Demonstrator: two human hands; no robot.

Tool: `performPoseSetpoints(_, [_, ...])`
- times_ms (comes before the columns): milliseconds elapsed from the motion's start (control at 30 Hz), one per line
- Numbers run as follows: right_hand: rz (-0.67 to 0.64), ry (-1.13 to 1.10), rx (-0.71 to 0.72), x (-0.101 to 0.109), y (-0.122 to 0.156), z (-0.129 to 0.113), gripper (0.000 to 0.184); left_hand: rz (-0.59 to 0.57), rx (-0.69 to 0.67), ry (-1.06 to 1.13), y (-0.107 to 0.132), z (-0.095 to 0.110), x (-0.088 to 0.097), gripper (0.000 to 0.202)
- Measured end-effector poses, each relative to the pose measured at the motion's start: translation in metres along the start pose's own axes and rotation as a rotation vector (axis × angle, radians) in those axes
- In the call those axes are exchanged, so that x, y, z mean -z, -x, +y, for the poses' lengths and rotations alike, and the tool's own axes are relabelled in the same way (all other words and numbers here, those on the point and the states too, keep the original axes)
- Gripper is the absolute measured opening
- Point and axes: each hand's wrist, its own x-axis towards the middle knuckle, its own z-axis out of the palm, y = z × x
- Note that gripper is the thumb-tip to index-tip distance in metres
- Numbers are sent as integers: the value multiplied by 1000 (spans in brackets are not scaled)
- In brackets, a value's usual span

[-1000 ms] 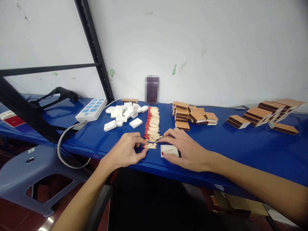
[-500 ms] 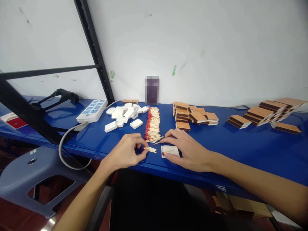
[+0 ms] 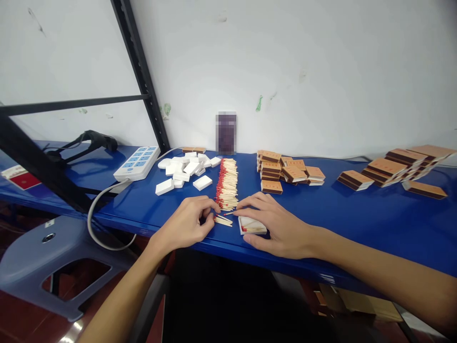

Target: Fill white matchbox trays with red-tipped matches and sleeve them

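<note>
A long row of red-tipped matches [image 3: 226,183] lies on the blue shelf [image 3: 357,216]. My left hand [image 3: 185,223] rests at the row's near end, fingers curled, pinching a small bunch of matches [image 3: 223,220]. My right hand [image 3: 276,221] lies spread beside an open white matchbox tray [image 3: 252,225] holding a few matches. Its thumb is at the tray's front and its forefinger reaches toward the row, touching a single match.
Empty white trays [image 3: 185,171] are heaped at the back left, beside a white power strip [image 3: 137,163] with its cable. Brown matchbox sleeves [image 3: 285,172] are stacked behind my right hand, more at the far right [image 3: 396,169]. A grey plastic stool [image 3: 39,257] stands lower left.
My left hand has drawn a small bunch of matches away from the near end of the row. My right hand has shifted slightly nearer around the tray.
</note>
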Motion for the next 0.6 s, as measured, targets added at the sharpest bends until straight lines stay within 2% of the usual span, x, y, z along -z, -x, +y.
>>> performPoseSetpoints(200, [-45,-8,-2,1,-1,-1,47,-26,14,2,-2,-1,0,16])
performPoseSetpoints(600, [21,26,10,-1,1,2,37,-43,8,-13,-2,1,1,16])
